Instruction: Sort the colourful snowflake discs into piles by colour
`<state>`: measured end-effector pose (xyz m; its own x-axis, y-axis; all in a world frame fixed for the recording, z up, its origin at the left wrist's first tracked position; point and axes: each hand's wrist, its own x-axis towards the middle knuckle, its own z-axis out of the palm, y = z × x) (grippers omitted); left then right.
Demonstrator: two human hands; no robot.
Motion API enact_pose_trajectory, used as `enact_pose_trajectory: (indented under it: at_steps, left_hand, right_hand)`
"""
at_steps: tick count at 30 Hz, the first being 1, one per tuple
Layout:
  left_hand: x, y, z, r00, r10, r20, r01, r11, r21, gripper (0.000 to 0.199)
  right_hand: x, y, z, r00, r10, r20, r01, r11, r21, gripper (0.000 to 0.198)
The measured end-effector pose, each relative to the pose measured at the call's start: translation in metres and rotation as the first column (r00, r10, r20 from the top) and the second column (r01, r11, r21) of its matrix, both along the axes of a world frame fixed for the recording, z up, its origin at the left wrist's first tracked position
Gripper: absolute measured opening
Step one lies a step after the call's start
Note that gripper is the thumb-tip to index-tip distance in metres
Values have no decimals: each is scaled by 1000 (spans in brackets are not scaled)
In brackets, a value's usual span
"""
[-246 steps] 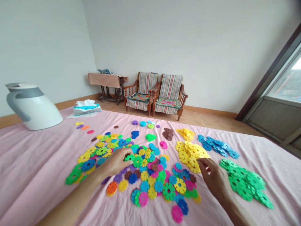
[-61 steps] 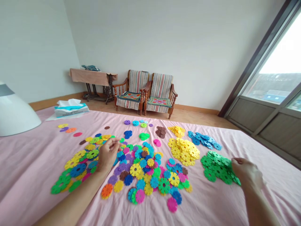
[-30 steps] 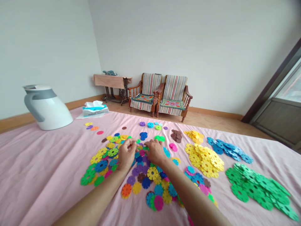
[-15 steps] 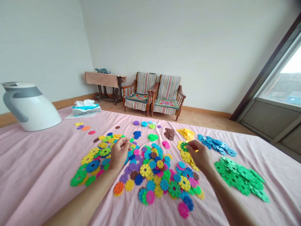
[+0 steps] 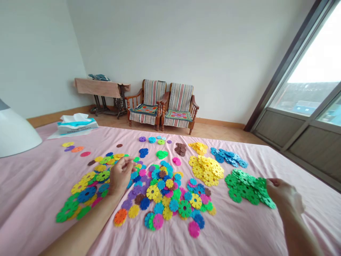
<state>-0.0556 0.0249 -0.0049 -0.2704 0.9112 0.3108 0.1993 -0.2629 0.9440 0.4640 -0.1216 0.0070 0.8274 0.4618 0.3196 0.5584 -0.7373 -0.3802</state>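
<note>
My right hand is at the right side of the green disc pile. Its fingers pinch a green notched plastic disc over that pile. My left hand is closed in a pinch above the mixed discs on the left; whatever is between its fingertips, I cannot make out. Between the hands lies a larger mixed heap of flower-shaped discs in many colours. Beyond the heap are sorted piles: yellow discs, blue discs and brown discs.
A pink cloth covers the table. At the left stand a white jug and a tissue pack. Small groups of discs, such as pink ones, lie toward the far edge. Two wooden armchairs stand beyond.
My right hand has carried the green disc rightward from over the yellow pile to the green pile. My left hand stays pinched over the left discs. The view has turned right.
</note>
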Motion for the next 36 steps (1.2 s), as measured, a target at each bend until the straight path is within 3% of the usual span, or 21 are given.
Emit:
enact_pose_trajectory:
  at_steps: [4,6,9,11,15,17,21,24,27,36]
  left_hand:
    - [1,-1,1,1000,1,7,-1,1000,4,21]
    - [2,-2,3,1000,1,7,-1,1000,6,21]
    - [3,-5,6,1000,2,8,-2,1000,3,23]
    - [4,-6,7,1000,0,9,0,1000,1,25]
    - [4,-6,6,1000,-2,15,2,1000,6,23]
    - [3,-6,5,1000,-4,21,4,1000,8,23]
    - [2,-5,2,1000,-9,23,9,1000,9,23]
    - [1,-5,1,1000,-11,20,11,1000,15,21]
    - [1,-6,1,1000,-14,15,14,1000,19,20]
    - [2,-6,1,1000,-17,-13,18,999,33,18]
  right_hand:
    - [-4,-1,-2,999,-47,-19,45,996,-74,29]
    - [-13,3,0,999,-35,35,36,998,-49,32]
    - [-45,19,5,982,160,98,-170,980,99,35]
    - [-82,36,9,902,414,119,-430,884,181,33]
    - [-178,70,14,561,824,79,-821,542,179,26]
    - [-225,83,16,416,909,27,-902,409,142,22]
    - [-292,106,17,274,961,-19,-960,275,53,24]
    - [-320,123,16,243,968,-60,-970,243,-4,30]
    - [-334,138,16,253,961,-114,-967,246,-70,33]
    - [-341,145,25,291,935,-202,-955,271,-122,26]
